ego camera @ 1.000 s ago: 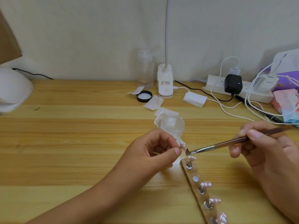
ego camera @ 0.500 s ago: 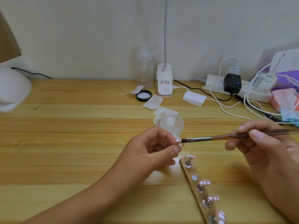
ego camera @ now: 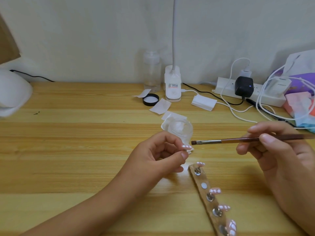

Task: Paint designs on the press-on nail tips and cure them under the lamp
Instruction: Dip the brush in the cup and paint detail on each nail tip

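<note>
My left hand (ego camera: 160, 154) pinches a pink nail tip (ego camera: 187, 147) with white marks between thumb and fingers, above the wooden table (ego camera: 85, 150). My right hand (ego camera: 276, 150) grips a thin brown brush (ego camera: 238, 140), held level, with its bristles a little right of the nail tip and not touching it. A wooden holder strip (ego camera: 207, 189) lies below, carrying several pink painted tips on metal studs, with one stud bare. The white curing lamp (ego camera: 12, 92) sits at the far left edge.
A small clear glass cup (ego camera: 180, 129) on white wipes stands just behind my left hand. Further back are a black jar lid (ego camera: 150, 99), a clear bottle (ego camera: 152, 72), a clip lamp base (ego camera: 172, 86), a power strip (ego camera: 247, 91) with cables and bags at the right.
The brush has lifted from pointing down at the nail tip to level, and its bristles have drawn slightly away to the right. My left hand keeps holding the tip.
</note>
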The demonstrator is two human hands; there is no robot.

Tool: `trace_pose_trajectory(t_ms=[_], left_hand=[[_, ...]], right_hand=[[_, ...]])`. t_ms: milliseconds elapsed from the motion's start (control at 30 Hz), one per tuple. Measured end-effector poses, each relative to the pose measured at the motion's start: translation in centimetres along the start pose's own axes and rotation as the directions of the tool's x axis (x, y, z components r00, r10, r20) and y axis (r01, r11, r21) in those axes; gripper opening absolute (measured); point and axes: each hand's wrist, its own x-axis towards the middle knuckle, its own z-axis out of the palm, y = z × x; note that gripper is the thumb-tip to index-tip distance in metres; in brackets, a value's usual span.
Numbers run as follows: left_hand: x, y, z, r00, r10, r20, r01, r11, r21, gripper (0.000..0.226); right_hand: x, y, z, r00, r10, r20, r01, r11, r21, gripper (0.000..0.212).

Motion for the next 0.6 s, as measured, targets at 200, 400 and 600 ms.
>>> trace_pose_trajectory(t_ms=[200,400,600], left_hand=[[-0.01,-0.27,-0.23,1.000,0.021,0.021,-0.021,1.000,0.007,0.008],[0.10,-0.75,-0.40,0.999,0.040,0.027,-0.041,0.997,0.064,0.004],[0.05,-0.75,-0.52,0.999,0.049,0.024,-0.052,0.988,0.148,0.012]], right_hand=[[0.44,0.10,-0.49,0.995,0.092,-0.033,-0.087,0.988,0.131,0.029],[0.37,0.15,-0.21,0.996,0.091,-0.008,-0.090,0.988,0.129,0.028],[0.19,-0.32,0.30,0.997,0.073,0.040,-0.077,0.990,0.117,0.015]])
